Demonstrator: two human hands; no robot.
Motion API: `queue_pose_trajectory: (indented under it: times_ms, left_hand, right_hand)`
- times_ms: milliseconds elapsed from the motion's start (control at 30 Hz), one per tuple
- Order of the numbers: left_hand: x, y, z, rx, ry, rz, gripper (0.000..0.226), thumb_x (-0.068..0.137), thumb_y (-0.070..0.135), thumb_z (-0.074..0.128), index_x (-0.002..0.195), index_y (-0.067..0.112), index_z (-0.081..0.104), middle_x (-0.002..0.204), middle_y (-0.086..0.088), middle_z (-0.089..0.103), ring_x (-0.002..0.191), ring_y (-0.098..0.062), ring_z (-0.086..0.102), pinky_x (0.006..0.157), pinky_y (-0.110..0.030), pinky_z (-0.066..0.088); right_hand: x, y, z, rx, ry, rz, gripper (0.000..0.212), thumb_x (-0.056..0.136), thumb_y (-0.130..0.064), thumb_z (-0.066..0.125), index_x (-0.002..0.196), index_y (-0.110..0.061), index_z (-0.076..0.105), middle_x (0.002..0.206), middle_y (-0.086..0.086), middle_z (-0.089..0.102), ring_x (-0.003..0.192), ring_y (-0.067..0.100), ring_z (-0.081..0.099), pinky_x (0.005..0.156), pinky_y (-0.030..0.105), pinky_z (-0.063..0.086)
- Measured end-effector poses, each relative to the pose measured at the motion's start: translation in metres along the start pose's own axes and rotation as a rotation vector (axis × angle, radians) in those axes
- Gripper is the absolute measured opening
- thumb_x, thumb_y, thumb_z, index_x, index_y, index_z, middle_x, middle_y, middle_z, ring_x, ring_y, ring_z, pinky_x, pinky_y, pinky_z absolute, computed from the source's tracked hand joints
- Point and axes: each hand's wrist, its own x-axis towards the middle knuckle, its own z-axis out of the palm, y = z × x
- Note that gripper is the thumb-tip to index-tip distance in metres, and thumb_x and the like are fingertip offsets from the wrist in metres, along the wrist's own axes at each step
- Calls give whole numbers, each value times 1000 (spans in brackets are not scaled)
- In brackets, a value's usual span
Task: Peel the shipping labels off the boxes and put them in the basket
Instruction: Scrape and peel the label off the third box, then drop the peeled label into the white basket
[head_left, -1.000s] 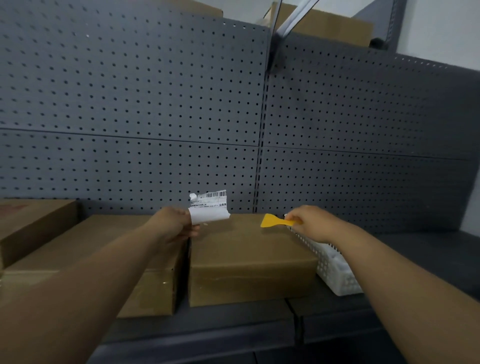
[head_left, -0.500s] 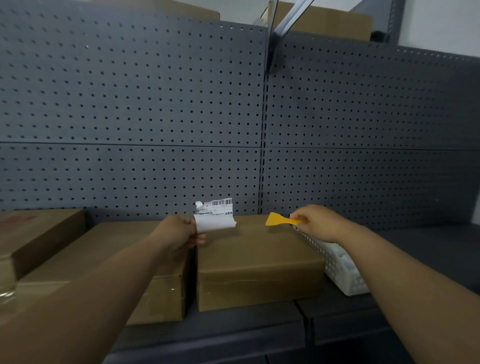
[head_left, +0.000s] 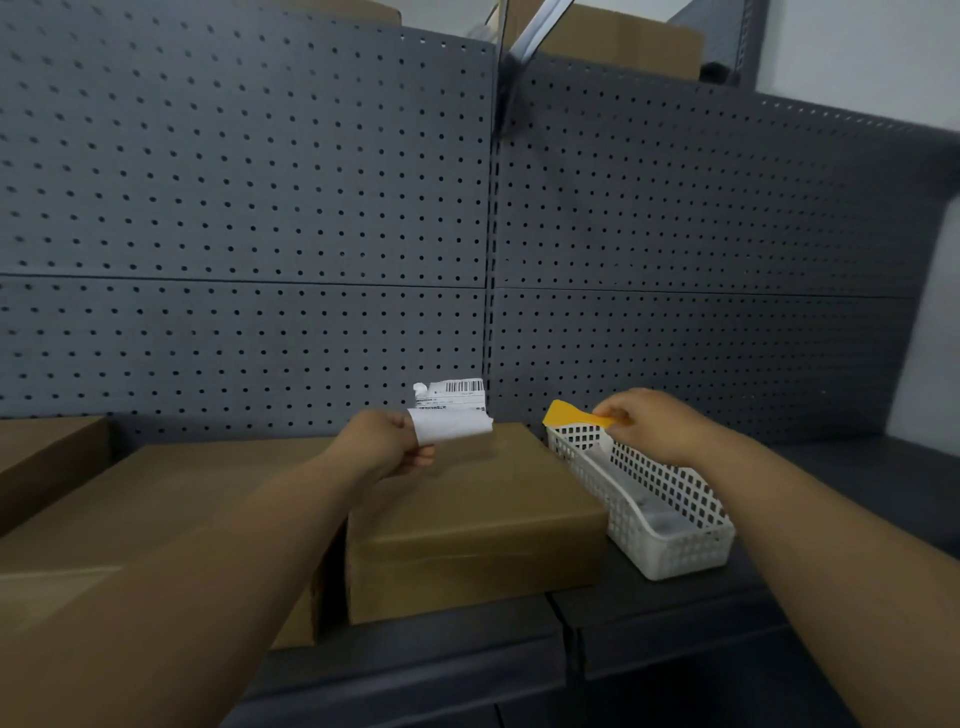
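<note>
Two hands: both reach in over the dark shelf (head_left: 675, 629), bare forearms stretched toward the middle box (head_left: 478, 519).
Left grip: the left hand (head_left: 387, 447) pinches the lower left corner of the shipping label (head_left: 452, 418) between thumb and curled fingers, above the far left part of the middle box.
Shipping label: white, with a barcode along its top edge, held upright and curling. It looks lifted clear of the middle box's top, though its lower edge is too blurred to be sure.
Right grip: the right hand (head_left: 649, 426) is curled around the handle of a yellow scraper (head_left: 569, 415), whose blade points left toward the middle box.
Basket: the white lattice basket (head_left: 675, 512) lies on the shelf just right of the middle box, its far end under the scraper. Something pale lies inside.
Middle box: brown cardboard, closed, flat on the shelf.
Other boxes: a wider box (head_left: 171, 493) lies just left of the middle box, partly behind the left forearm, and another box (head_left: 41, 457) lies further left.
Pegboard: grey perforated panels (head_left: 260, 208) rise behind the middle box.
</note>
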Motion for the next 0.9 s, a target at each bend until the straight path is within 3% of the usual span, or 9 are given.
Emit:
queue_pose_trajectory:
  times_ms: [133,233,300,400,533,600,667,800,900]
  left_hand:
    - [8,22,44,18,-56,27,17,93,2,47,103,-3,60,71,-10,66,62,-16,63,60,-24,49]
    - [11,35,82,17,-85,30,14,94,3,44,92,2,57,70,-10,65,61,-16,62,62,-25,51]
    - [13,42,107,29,-94,33,18,95,6,43,80,6,54,67,-9,64,55,-13,62,55,-22,51]
    - [18,50,142,34,-90,11,22,96,11,44,76,6,51,65,-10,60,44,-12,58,39,-14,46]
    - [30,55,179,216,-61,12,24,94,20,51,76,4,53,71,-9,60,63,-21,56,67,-28,51]
    - [33,58,191,351,-37,29,34,93,21,50,62,8,47,66,-5,55,57,-16,48,54,-18,44]
    - [36,58,202,431,-34,17,37,92,16,47,56,9,40,60,-4,42,53,-14,39,44,-18,34]
    - [39,56,217,476,-70,25,13,86,12,56,77,2,53,78,-11,50,79,-22,48,64,-28,39]
    - [41,51,225,549,-104,71,13,84,18,62,80,7,56,76,-6,55,84,-24,55,74,-30,48]
  right_hand:
    - [-4,30,-16,11,47,34,27,94,-18,48,119,-18,59,119,5,58,95,19,53,81,34,44]
    - [-7,56,-28,-3,57,58,23,93,-16,49,112,-15,63,107,8,61,92,24,56,78,36,44]
    - [-9,73,-33,-11,56,83,24,93,-15,49,113,-15,63,101,7,59,95,26,57,79,36,45]
    - [-10,96,-38,-17,53,107,26,93,-15,49,117,-15,61,109,10,59,100,26,56,86,37,45]
    - [-5,122,-41,-30,31,104,25,93,-14,48,114,-14,62,110,10,61,100,27,56,86,38,45]
    - [-3,133,-40,-31,24,98,25,93,-14,48,114,-15,62,103,7,60,94,24,56,80,35,44]
    - [0,142,-38,-27,26,91,25,93,-14,48,113,-16,63,94,1,56,88,19,52,74,31,41]
    - [1,157,-33,-31,16,92,25,93,-15,49,114,-17,61,89,-3,52,91,21,53,78,32,41]
    - [0,165,-31,-22,12,110,24,92,-15,49,111,-16,63,97,4,58,98,25,57,82,34,45]
